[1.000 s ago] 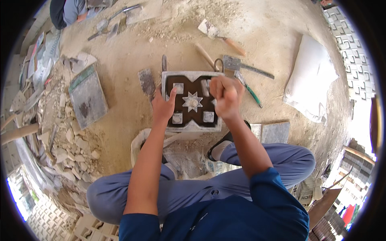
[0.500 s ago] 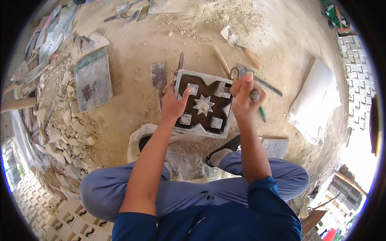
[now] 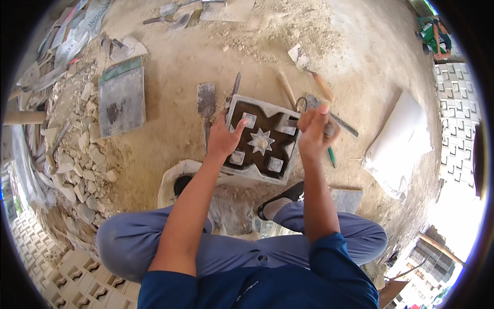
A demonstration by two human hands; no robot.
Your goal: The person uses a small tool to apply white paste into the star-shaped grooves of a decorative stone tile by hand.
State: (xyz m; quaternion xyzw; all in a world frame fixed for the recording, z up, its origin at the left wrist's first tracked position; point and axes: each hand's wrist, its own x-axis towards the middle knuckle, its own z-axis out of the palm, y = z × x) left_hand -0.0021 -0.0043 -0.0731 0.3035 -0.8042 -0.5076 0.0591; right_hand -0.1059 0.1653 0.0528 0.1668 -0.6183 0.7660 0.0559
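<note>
Between my shoes lies a square grey block (image 3: 247,177) with dark recesses, a pale star (image 3: 261,141) raised in its middle and small square knobs near the corners. My left hand (image 3: 226,138) grips its left side, the thumb over the top by a knob and the fingers mostly hidden past the edge. Above the right side, my right hand (image 3: 315,135) is closed around a hand tool with a round handle end (image 3: 329,130). The tool's narrow metal part (image 3: 292,123) points left to the block's upper right knob; its exact kind is unclear.
Around the block lie a flat trowel (image 3: 206,100), a wooden handle (image 3: 286,89), a metal bar (image 3: 343,125) and a wooden-handled trowel (image 3: 322,85). Rubble (image 3: 85,159) and a grey board (image 3: 122,98) are left; a white sack (image 3: 399,147) lies right. Another person (image 3: 435,38) sits far right.
The view has shifted slightly, so the surroundings sit a little lower. Both hands keep their places on and over the block, and the tool stays at the upper right knob.
</note>
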